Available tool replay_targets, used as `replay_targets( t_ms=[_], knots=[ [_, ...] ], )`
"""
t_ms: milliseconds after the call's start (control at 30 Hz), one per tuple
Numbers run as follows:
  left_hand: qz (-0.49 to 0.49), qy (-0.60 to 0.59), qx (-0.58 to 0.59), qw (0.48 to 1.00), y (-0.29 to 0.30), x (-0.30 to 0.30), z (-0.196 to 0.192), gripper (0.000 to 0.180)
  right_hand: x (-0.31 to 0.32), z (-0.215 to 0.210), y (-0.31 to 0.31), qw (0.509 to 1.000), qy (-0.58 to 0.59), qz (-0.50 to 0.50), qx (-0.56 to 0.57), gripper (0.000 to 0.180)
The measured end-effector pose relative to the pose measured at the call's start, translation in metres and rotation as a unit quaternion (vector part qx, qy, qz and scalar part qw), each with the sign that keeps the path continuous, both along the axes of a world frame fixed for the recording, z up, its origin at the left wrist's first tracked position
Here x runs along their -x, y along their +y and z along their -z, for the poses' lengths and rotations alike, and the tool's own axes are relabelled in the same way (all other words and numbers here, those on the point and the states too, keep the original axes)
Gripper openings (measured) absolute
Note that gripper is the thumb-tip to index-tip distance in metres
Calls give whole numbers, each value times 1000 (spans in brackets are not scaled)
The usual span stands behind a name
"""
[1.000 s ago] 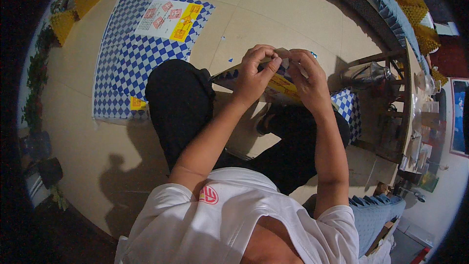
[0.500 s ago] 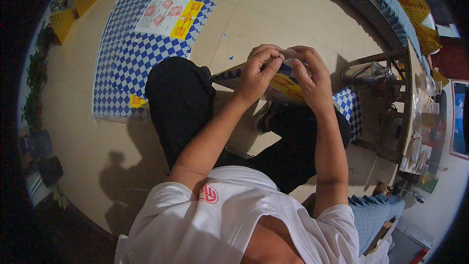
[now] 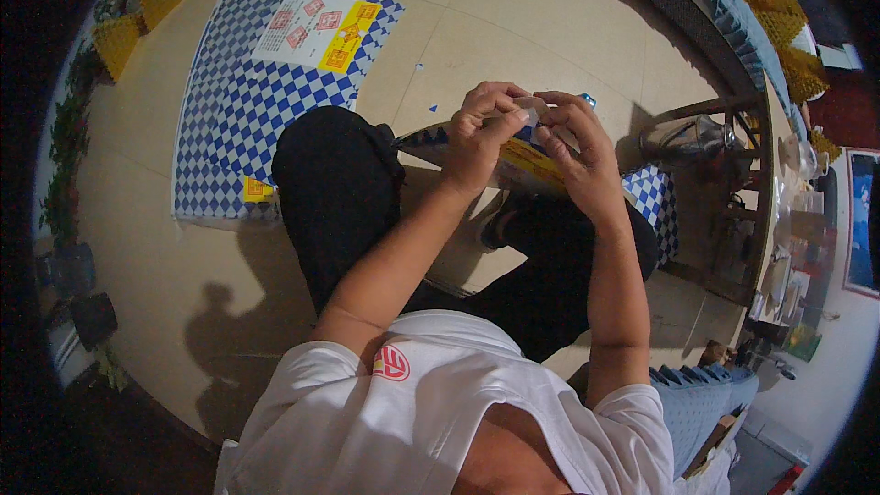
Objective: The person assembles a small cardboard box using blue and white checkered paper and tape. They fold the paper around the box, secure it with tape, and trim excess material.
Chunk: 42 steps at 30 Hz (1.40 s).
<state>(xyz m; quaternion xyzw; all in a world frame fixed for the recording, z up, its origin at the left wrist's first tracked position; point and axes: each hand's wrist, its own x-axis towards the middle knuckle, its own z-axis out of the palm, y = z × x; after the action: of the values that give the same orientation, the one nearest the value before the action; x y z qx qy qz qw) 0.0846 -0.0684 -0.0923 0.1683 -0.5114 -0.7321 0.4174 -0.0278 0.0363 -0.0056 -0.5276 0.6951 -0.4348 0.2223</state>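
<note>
My left hand (image 3: 477,142) and my right hand (image 3: 588,158) meet above my knees, fingers and thumbs bent in pinches. Between their fingertips is a small, pale, translucent piece (image 3: 529,115), perhaps a bit of film or tape; its kind is unclear. Just beneath lies a blue, white and yellow patterned sheet or bag (image 3: 533,165), slanting across my lap and partly covered by my hands. Another blue-and-white checked part (image 3: 653,197) shows beyond my right knee; whether it belongs to the same piece I cannot tell.
Large checked sheets or bags (image 3: 284,115) lie overlapped on the tiled floor to the left. Small blue scraps (image 3: 433,108) are scattered near them. At right stand a wooden table (image 3: 763,202) and a metal pot (image 3: 687,137). A blue cushioned seat (image 3: 701,412) is at lower right.
My fingers have shifted slightly around the pale piece, and my right fingers have spread a little. A small blue spot now shows beyond my right fingers. The floor sheets have not moved.
</note>
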Motion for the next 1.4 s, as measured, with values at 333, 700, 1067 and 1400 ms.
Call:
replay_targets(
  t_ms=[333, 700, 1067, 1400],
  knots=[
    [-56, 12, -49, 997, 8, -1, -4, 10, -7, 6, -2, 999, 31, 19, 35, 11],
    [-147, -28, -26, 988, 13, -1, -5, 10, -16, 15, -3, 996, 50, 6, 67, 15],
    [-126, -53, 221, 966, -1, -3, -1, 17, -6, 23, -4, 992, 85, 25, 91, 25],
    [147, -17, -124, 981, -32, -21, -9, 24, -13, 13, -7, 998, -17, 27, 46, 39]
  ],
)
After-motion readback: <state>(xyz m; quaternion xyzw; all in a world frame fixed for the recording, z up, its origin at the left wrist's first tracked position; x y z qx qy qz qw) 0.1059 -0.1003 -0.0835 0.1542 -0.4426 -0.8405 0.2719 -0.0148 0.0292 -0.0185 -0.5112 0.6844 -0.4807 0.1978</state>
